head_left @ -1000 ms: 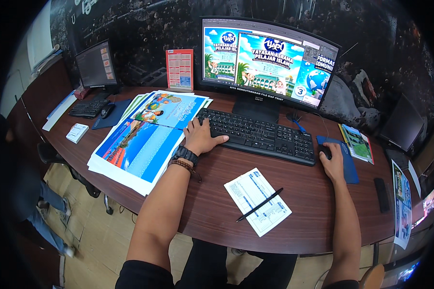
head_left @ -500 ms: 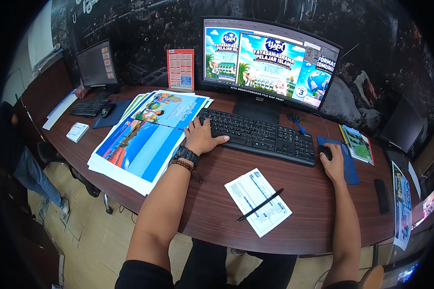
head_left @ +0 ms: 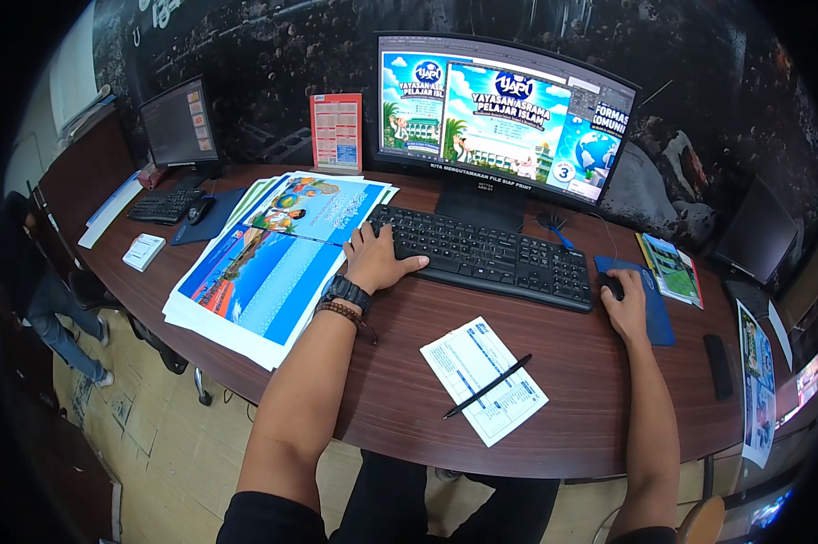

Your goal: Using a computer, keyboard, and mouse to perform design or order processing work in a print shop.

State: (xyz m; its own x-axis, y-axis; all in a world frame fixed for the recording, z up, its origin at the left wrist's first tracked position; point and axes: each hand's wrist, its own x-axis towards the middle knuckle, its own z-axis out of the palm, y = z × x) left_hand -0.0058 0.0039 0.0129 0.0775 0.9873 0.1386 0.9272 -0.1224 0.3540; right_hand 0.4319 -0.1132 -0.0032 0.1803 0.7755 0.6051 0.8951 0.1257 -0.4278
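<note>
My left hand (head_left: 375, 258) rests with fingers spread on the left end of a black keyboard (head_left: 495, 260), thumb along its front edge. A dark watch and a beaded bracelet circle that wrist. At the keyboard's right, my right hand (head_left: 628, 308) is curled over a black computer mouse (head_left: 611, 286) on a blue mouse pad (head_left: 660, 317); the palm hides part of the mouse. Behind the keyboard stands a monitor (head_left: 518, 118) showing blue and green poster artwork. Between my forearms lies a printed paper form (head_left: 463, 356) with a black pen (head_left: 488, 387) slanted across it.
Large colour prints (head_left: 255, 272) are stacked beside my left forearm. A red desk calendar (head_left: 336, 131) stands behind them. Farther left are a second monitor (head_left: 180, 122) and keyboard (head_left: 166, 205). A dark oblong device (head_left: 718, 367) lies at right. A person (head_left: 60, 317) is at far left.
The person at far left has shifted, and both shoes now show. My view has moved very slightly. Both my hands keep their places on the keyboard and mouse.
</note>
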